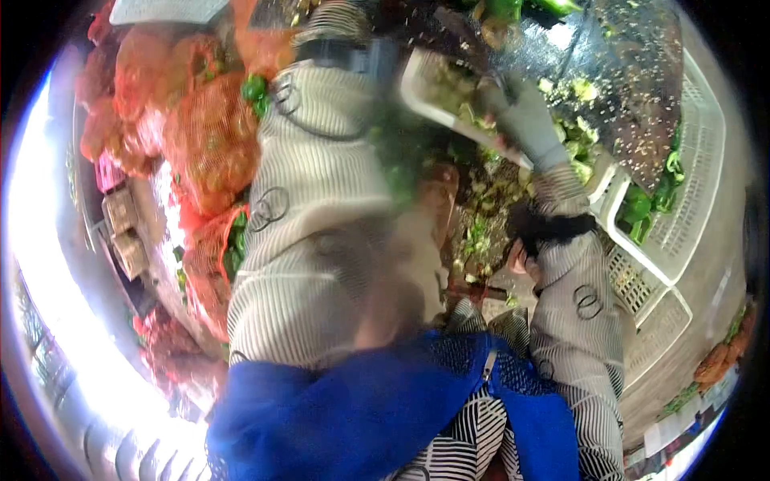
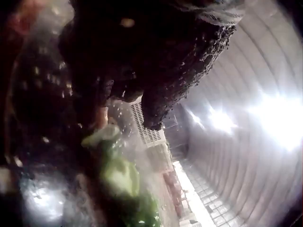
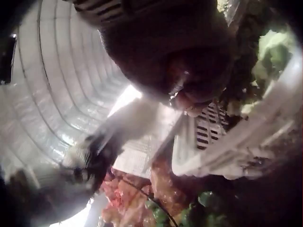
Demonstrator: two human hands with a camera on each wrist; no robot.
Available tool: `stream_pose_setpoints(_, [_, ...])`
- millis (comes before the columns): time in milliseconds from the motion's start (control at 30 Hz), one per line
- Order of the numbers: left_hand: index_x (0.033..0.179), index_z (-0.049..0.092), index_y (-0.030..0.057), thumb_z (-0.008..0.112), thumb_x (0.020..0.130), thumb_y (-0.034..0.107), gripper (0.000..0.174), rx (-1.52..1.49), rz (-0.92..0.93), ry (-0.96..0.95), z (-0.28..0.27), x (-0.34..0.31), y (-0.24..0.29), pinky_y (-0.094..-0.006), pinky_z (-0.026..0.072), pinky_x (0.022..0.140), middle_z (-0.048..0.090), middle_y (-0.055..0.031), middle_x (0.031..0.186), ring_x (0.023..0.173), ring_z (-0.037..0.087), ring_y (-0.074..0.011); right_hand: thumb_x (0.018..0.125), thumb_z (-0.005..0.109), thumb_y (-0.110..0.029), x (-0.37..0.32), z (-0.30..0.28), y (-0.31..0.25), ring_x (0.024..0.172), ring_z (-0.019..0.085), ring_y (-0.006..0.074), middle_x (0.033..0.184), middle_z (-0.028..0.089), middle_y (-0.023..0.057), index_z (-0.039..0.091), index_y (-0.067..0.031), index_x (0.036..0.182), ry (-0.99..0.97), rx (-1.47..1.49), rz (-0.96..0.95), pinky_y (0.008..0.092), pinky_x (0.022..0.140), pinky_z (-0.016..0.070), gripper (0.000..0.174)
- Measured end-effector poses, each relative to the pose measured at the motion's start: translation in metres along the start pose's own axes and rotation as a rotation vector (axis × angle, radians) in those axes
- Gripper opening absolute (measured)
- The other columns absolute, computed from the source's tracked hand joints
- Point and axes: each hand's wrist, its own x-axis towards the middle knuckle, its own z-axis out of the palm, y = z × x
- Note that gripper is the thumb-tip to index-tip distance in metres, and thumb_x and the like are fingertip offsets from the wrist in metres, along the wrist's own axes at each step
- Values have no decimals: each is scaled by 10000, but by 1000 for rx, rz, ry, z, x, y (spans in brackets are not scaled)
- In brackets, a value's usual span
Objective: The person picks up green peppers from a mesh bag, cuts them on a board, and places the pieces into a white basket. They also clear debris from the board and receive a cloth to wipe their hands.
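My left arm (image 1: 321,176) reaches out past the top of the head view, so its hand is out of sight there. In the left wrist view the left hand (image 2: 147,61) is dark, some fingers pointing down, with a pale-cored green pepper piece (image 2: 120,177) close below them. The right hand (image 1: 525,120), in a grey glove, reaches over a tilted white basket (image 1: 481,135) holding chopped green pieces (image 1: 453,84). Its shadowed fingers (image 3: 189,106) curl near the basket's slotted wall in the right wrist view. I cannot tell what they hold.
Red mesh bags (image 1: 212,128) of produce line the left side. A large white crate (image 1: 710,152) stands at the right, green peppers (image 1: 638,204) near it. Cut scraps and seeds cover the dark work surface (image 1: 634,48). Beneath the basket lies a pile of scraps (image 1: 481,232).
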Motion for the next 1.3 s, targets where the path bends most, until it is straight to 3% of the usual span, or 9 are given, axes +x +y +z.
stream_pose_setpoints(133, [1077, 657, 46, 644, 892, 374, 378, 266, 171, 628, -9, -160, -40, -395, 529, 814, 700, -123, 1015, 900, 667, -247, 940, 575, -357, 13, -31, -11, 495, 509, 73, 715, 574, 56, 524, -19, 1272, -31, 195, 103, 215, 430, 442, 477])
stream_pose_setpoints(200, [1092, 658, 57, 641, 896, 338, 343, 477, -207, 616, 7, -218, -82, -395, 529, 767, 704, -131, 989, 858, 677, -271, 941, 563, -312, 2, -34, -19, 493, 504, 68, 698, 559, 32, 530, -11, 1252, -48, 231, 150, 224, 425, 419, 434])
stream_pose_setpoints(633, [1514, 240, 135, 575, 926, 372, 717, 881, -871, -87, 174, -268, -140, -432, 321, 1120, 273, -190, 1534, 1414, 280, -342, 941, 606, -218, -94, 0, 4, 618, 526, 49, 808, 583, 33, 476, 22, 1293, 56, 456, 298, 173, 447, 420, 445])
stream_pose_setpoints(767, [1479, 289, 58, 638, 896, 296, 719, 1237, -337, 177, 157, -277, -154, -401, 368, 1090, 371, -206, 1476, 1362, 380, -310, 917, 644, -290, -95, -9, -7, 593, 553, 90, 876, 616, 81, 353, 42, 1420, 65, 406, 280, 208, 471, 470, 669])
stream_pose_setpoints(933, [1338, 431, -12, 632, 893, 311, 585, -347, -31, 213, 95, -256, -14, -295, 502, 881, 606, -125, 1174, 1058, 605, -198, 896, 605, -302, -91, -25, -18, 599, 493, 94, 732, 541, 28, 556, 3, 1039, 120, 467, -6, 262, 505, 408, 341])
stream_pose_setpoints(1000, [1315, 458, -9, 622, 898, 313, 552, -319, -47, 198, 84, -221, 32, -294, 507, 854, 609, -116, 1157, 1030, 610, -194, 900, 592, -318, -79, -26, -17, 659, 491, 133, 732, 510, 45, 539, 2, 970, 301, 34, -563, 314, 590, 431, 331])
stream_pose_setpoints(1033, [1292, 484, -7, 611, 903, 314, 521, -300, -84, 182, 83, -195, 51, -293, 511, 827, 613, -107, 1139, 1002, 614, -190, 895, 598, -315, -80, -38, -46, 717, 492, 160, 747, 502, 74, 527, 13, 931, 164, 95, -192, 357, 657, 439, 338])
stream_pose_setpoints(1200, [1155, 625, 52, 676, 808, 171, 370, 22, -175, 353, 93, -91, 51, -340, 505, 866, 619, -159, 1156, 990, 619, -269, 873, 619, -286, -51, -33, -34, 652, 516, 179, 709, 534, 95, 541, 17, 962, 177, 114, -468, 350, 608, 444, 326])
stream_pose_setpoints(1300, [1133, 603, 79, 820, 505, 43, 666, 797, 350, 440, 99, -78, 28, -395, 517, 869, 595, -159, 1149, 1025, 598, -333, 866, 627, -279, -32, -27, -33, 670, 587, 251, 738, 587, 150, 542, 18, 996, 176, 204, -81, 378, 628, 468, 335])
